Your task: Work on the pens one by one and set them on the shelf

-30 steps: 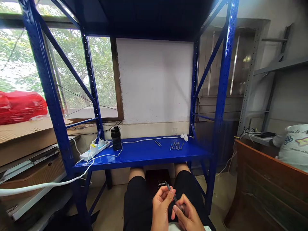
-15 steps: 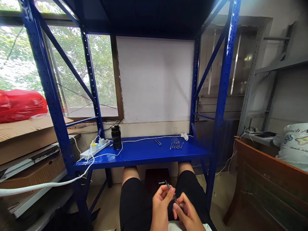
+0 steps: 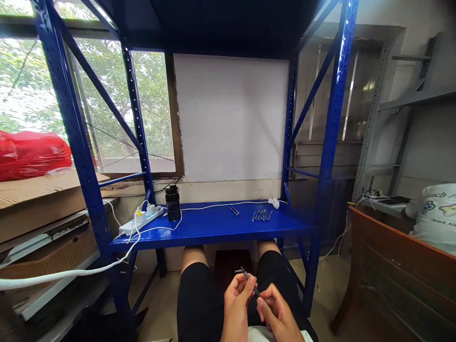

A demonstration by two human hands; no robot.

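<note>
Above my lap, in front of the shelf's edge, a dark grey pen (image 3: 245, 274) slants between my hands. My left hand (image 3: 239, 299) pinches its upper part, with the tip pointing up and to the left. The fingers of my right hand (image 3: 276, 311) are closed round its lower end, which they partly hide. On the blue shelf (image 3: 206, 225) several dark pens (image 3: 261, 215) lie side by side at the right. A smaller group of pens (image 3: 234, 210) lies apart from them, nearer the middle.
A black bottle (image 3: 173, 204) stands at the shelf's left, beside a white power strip (image 3: 142, 221) with cables. Crumpled white paper (image 3: 274, 203) lies at the back right. Blue posts frame both sides. A wooden chair (image 3: 402, 266) stands at the right.
Both hands still hold the pen and have shifted only slightly. The right knee has moved a little to the left.
</note>
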